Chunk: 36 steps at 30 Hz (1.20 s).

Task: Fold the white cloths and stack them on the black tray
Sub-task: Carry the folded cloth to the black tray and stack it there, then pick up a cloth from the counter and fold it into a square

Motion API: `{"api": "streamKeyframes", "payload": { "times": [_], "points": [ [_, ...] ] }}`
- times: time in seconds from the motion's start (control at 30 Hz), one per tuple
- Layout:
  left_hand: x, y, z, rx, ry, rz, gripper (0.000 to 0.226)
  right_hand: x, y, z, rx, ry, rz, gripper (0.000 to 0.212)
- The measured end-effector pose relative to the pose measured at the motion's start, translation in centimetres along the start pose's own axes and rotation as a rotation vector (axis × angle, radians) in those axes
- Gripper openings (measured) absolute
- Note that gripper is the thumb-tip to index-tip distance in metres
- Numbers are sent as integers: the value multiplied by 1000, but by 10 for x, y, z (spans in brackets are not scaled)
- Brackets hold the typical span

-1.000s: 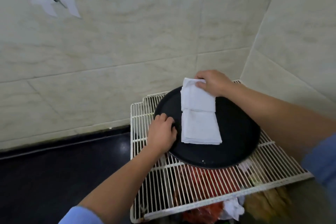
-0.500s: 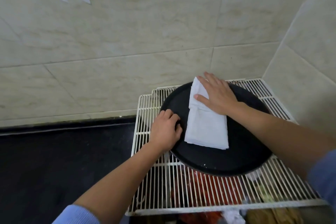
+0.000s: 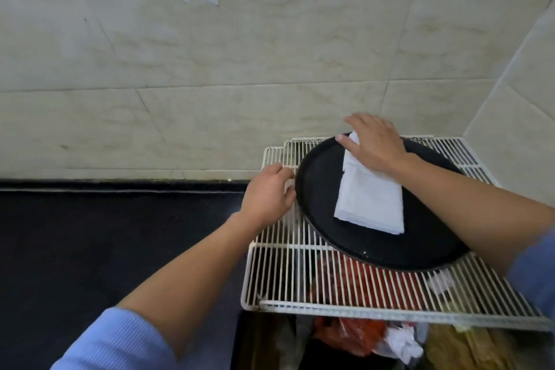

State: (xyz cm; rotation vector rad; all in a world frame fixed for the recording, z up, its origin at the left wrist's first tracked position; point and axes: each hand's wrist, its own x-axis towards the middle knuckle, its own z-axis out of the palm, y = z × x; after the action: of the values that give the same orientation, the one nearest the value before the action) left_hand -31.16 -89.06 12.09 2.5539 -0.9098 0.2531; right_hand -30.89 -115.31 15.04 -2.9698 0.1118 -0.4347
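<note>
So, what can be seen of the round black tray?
The round black tray is shallow with a low raised rim, matte, plastic-looking. It lies on the white wire rack. A stack of folded white cloths lies on it under the flat right hand. The left hand is at its left rim; contact unclear.

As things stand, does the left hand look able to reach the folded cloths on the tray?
Probably yes. The left hand sits at the black tray, by its left rim, with only bare tray between it and the folded white cloths. The right hand covers just their far end.
</note>
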Motion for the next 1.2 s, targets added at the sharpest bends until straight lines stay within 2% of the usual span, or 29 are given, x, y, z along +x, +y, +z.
{"api": "streamKeyframes", "payload": {
  "times": [0.1, 0.23, 0.43, 0.63, 0.8, 0.97, 1.2],
  "points": [
    [-40, -43, -36, 47, -23, -133, 20, 11, -70, -11, 29, 29, -97, 40],
    [-124, -110, -81, 120, -50, -320, 20, 2, -191, 0, 116, 24, -255, 32],
    [-285, -219, -165, 218, -76, -547, 20, -44, -395, 52, 175, -138, -476, 23],
    [-451, -295, -242, 282, -24, -830, 13, -100, -582, 98, 196, -277, -759, 22],
    [-570, -335, -281, 307, 15, -1092, 25, -136, -710, 122, 216, -335, -974, 24],
    [-651, -365, -293, 272, 34, -1269, 27, -155, -814, 152, 197, -384, -1145, 25],
    [-729, -442, -327, 275, 82, -1482, 30, -160, -966, 205, 239, -451, -1316, 29]
  ]
}}
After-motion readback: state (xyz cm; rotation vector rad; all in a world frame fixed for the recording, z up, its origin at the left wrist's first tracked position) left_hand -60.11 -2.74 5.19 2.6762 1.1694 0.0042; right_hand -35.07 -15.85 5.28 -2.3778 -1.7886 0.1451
